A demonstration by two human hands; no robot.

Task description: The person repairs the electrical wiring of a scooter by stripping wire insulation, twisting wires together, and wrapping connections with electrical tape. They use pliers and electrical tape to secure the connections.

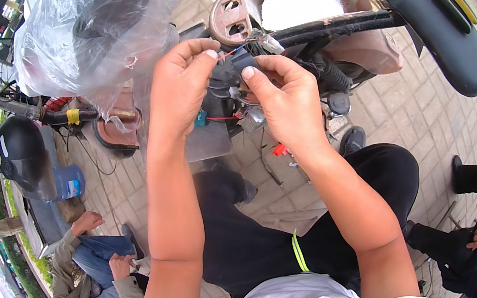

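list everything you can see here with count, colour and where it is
red wires: at least 2, red, upper centre
flat part: 1, black, upper centre
vehicle body: 1, pinkish, top centre
slab: 1, white, inside body
seat: 1, black, top right
plastic sheet: 1, clear, upper left
helmet: 1, black, left
container: 1, blue, beside helmet
paving: many blocks, pale, ground
other people: at least 2, tan or dark clothes, lower left and right
left hand: 1, bare, pinching wire
right hand: 1, bare, holding flat part
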